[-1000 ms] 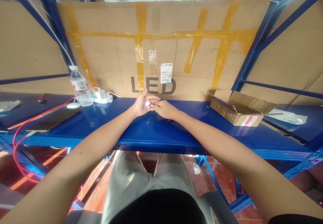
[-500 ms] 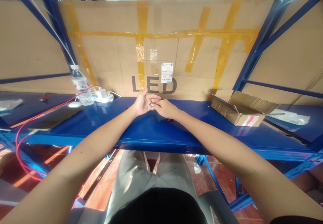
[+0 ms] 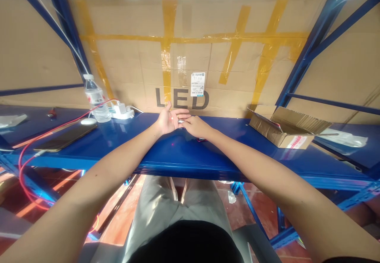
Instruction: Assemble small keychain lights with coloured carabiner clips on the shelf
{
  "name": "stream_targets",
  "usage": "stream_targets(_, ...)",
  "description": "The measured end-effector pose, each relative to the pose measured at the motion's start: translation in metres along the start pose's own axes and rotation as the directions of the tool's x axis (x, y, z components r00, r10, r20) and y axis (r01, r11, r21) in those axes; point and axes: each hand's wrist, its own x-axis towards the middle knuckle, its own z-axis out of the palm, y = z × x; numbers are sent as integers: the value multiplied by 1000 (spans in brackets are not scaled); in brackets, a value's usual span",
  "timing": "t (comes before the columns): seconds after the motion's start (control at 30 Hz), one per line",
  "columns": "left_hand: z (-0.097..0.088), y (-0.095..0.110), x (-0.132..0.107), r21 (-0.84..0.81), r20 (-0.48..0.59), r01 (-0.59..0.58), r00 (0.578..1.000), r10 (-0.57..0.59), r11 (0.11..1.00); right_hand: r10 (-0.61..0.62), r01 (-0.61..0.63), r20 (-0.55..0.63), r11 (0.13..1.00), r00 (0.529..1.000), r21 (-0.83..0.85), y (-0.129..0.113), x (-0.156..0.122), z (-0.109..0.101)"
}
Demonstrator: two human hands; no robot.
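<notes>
Blue steel shelf, with a taped cardboard sheet marked LED behind it. Both hands meet near the shelf's back edge, just in front of the lettering.

Right hand: thumb and forefinger pinched on a small silvery piece, held just above the shelf. I read its long axis as roughly left-right, free end aimed at the left hand. That hand lies immediately left of the piece, palm spread and turned toward it, thumb up. A red point of light sits on that palm. I cannot tell whether piece and palm touch.

Water bottle and phone well left; open carton well right.
</notes>
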Motion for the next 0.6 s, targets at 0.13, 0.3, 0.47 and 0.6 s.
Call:
stream_targets(0.13, 1, 1, -1, -27, -10, -13, 1000, 12, 1000, 2, -3, -8, 1000, 1000, -20, -1, 0, -1)
stream_targets(0.3, 2, 1, -2, -27, -1, -9, 1000, 9, 1000, 4, -5, -19, 999, 1000, -41, 0, 0, 0)
stream_targets(0.47, 2, 1, -2, -38, -5, -6, 1000, 6, 999, -2, 1, -7, 998, 1000, -65, 0, 0, 0)
stream_targets(0.6, 1, 0, -1, -25, -10, -11, 1000, 11, 1000, 9, -10, -14, 997, 1000, -77, -1, 0, -2)
